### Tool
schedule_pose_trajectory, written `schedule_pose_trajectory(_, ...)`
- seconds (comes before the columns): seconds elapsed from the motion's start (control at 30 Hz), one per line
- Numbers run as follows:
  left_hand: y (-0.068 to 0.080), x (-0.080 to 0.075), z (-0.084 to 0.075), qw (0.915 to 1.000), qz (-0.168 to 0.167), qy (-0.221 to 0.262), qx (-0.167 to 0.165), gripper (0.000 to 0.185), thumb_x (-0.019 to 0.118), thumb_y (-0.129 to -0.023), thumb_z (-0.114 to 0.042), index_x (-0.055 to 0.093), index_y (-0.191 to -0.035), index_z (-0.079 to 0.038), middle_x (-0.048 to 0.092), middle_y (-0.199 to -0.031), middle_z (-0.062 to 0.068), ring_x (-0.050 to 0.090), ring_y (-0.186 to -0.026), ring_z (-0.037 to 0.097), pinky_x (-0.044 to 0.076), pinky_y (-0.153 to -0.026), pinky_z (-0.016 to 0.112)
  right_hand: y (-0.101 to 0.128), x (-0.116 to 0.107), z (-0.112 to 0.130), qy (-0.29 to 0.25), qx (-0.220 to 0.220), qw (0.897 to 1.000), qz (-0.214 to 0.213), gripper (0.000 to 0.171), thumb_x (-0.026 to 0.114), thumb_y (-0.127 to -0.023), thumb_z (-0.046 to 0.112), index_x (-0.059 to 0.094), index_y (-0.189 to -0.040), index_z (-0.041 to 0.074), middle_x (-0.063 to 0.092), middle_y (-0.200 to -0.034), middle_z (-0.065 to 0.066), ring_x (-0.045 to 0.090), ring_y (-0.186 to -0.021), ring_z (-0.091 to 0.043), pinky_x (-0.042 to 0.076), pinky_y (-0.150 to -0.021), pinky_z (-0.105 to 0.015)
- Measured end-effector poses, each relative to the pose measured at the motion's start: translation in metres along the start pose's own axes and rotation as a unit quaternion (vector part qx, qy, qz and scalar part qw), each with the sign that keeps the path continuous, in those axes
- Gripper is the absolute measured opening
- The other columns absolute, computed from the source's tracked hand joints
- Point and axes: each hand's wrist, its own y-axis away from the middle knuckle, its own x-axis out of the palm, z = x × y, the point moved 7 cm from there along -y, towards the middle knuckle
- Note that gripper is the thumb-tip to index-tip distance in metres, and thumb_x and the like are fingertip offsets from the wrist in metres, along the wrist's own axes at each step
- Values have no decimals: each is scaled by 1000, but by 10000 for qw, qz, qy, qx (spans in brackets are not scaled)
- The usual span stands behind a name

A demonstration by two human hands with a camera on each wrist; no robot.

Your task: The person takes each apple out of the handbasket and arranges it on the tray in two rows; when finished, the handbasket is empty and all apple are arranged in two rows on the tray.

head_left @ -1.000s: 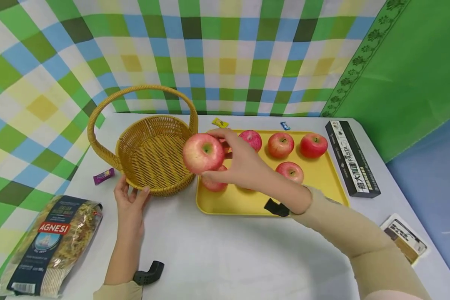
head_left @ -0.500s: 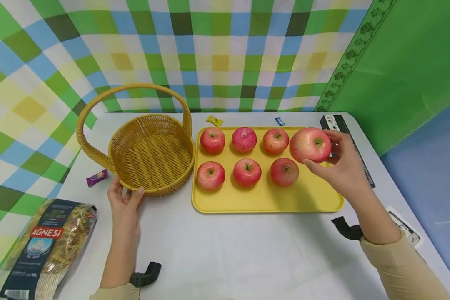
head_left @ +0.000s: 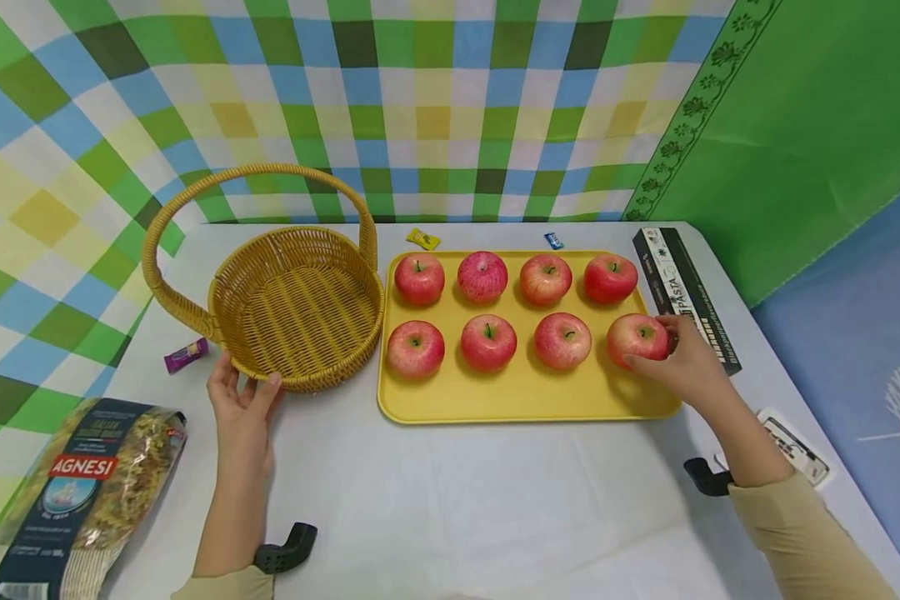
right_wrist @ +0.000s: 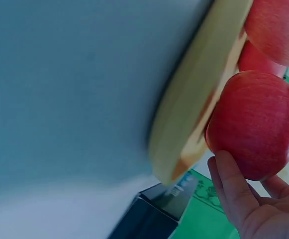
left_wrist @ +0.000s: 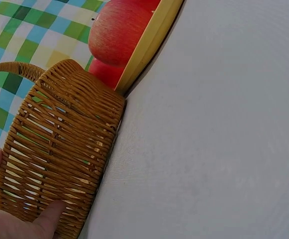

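A yellow tray (head_left: 525,400) holds several red apples in two rows. My right hand (head_left: 656,354) grips the front-right apple (head_left: 633,336), which sits on the tray. In the right wrist view, thumb and fingers (right_wrist: 229,184) curl round that apple (right_wrist: 256,124) beside the tray rim (right_wrist: 194,114). An empty wicker basket (head_left: 300,308) with a hoop handle stands to the left of the tray. My left hand (head_left: 246,379) rests with spread fingers against its front wall. The left wrist view shows the thumb (left_wrist: 49,216) on the basket's weave (left_wrist: 59,149).
A bag of pasta (head_left: 75,492) lies at the front left. A black pasta box (head_left: 682,296) lies to the right of the tray, with a small packet (head_left: 795,446) nearer me. Wrapped sweets: purple (head_left: 186,354), yellow (head_left: 423,238), blue (head_left: 552,241). Checked cloth hangs behind.
My right hand carried an apple from beside the basket rightwards over the tray and set it down in the front-right spot. My left hand stayed at the basket.
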Motion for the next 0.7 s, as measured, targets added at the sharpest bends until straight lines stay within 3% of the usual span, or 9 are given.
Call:
schedule_pose_trajectory(0.47,-1,0,2,10000,-12,24,-84,77,60,-93,-2,13,-150,-26,9,-156,-2,22,-142,26,48,-92,18,-2,7,-10,313,268,9985,374,104,72,-82,50,17,-145,-11,34,-135,-37,38,-121,-51,37,-98,-64)
schedule_pose_trajectory(0.6,1,-1,2,9999,-67,14,-140,77,60,-93,-2,14,-149,-26,10,-156,-1,23,-142,26,48,-93,19,4,-4,-2,428,137,9982,394,102,68,-85,51,16,-147,-10,32,-139,-37,38,-121,-52,40,-94,-65)
schedule_pose_trajectory(0.7,4,0,-3,9999,-60,-16,-122,77,61,-93,-3,13,-149,-23,7,-157,-1,24,-141,26,48,-94,22,11,-20,12,511,10,9986,124,96,65,-88,50,17,-150,-6,29,-143,-36,37,-121,-53,41,-91,-67)
